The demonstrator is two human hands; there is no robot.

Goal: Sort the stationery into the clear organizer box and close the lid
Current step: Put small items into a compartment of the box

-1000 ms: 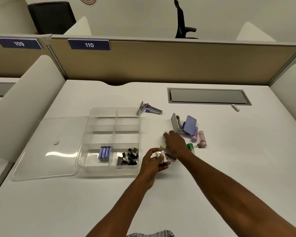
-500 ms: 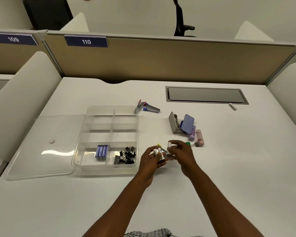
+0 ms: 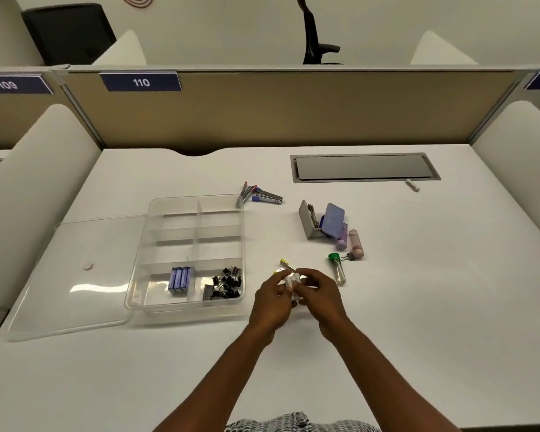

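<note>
The clear organizer box point(image 3: 156, 285) stands open on the white desk, its lid point(image 3: 75, 275) lying flat to its left. Blue staple boxes point(image 3: 179, 279) and black binder clips point(image 3: 226, 282) fill its two near compartments. Just right of the box, my left hand point(image 3: 272, 302) and my right hand point(image 3: 320, 299) meet around a bunch of small white labelled tubes point(image 3: 293, 283) with yellow-tipped ends point(image 3: 283, 262). Both hands grip the bunch above the desk.
A green-capped clear tube point(image 3: 337, 268), two pink tubes point(image 3: 354, 243), a grey stapler with a blue pad point(image 3: 321, 222) and several pens point(image 3: 259, 194) lie to the right and behind. A grey cable hatch point(image 3: 365, 167) and a small white item point(image 3: 413, 185) sit further back.
My right hand came back from the desk near the green tube with a small white tube and joined my left hand. Both now hold the bunch together.
</note>
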